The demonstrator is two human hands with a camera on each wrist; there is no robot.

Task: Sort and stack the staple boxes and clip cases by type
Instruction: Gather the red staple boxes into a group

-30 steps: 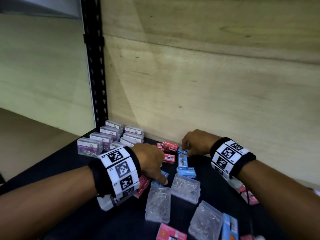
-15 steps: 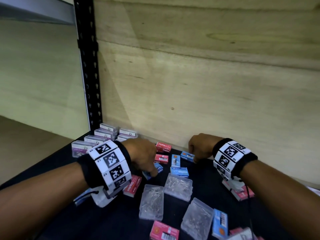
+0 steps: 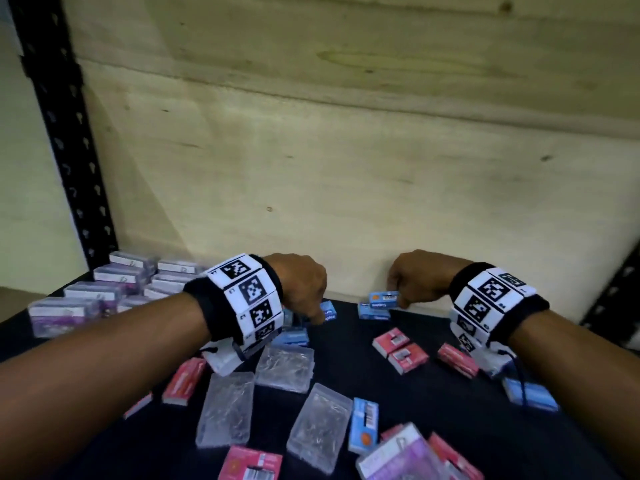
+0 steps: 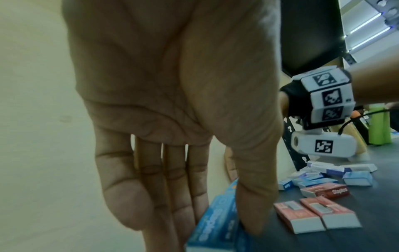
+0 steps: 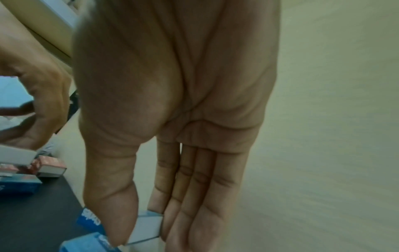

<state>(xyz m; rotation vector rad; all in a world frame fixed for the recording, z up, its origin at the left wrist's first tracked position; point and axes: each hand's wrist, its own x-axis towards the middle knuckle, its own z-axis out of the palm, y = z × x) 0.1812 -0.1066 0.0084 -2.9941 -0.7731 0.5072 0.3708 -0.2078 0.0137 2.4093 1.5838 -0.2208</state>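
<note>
My left hand pinches a blue staple box between thumb and fingers, plain in the left wrist view. My right hand pinches another blue staple box by its end, just above a blue box lying by the wooden back wall; the right wrist view shows the thumb on the held box. Red staple boxes lie between my wrists. Clear clip cases lie in front. Purple-labelled clip cases stand grouped at the back left.
The black shelf surface ends at a wooden back wall. A black perforated upright stands at the left rear. More red, blue and purple boxes crowd the near right edge.
Both hands have lifted blue staple boxes off the shelf. The right hand moved right toward the wall with its box. The head view has shifted right and down.
</note>
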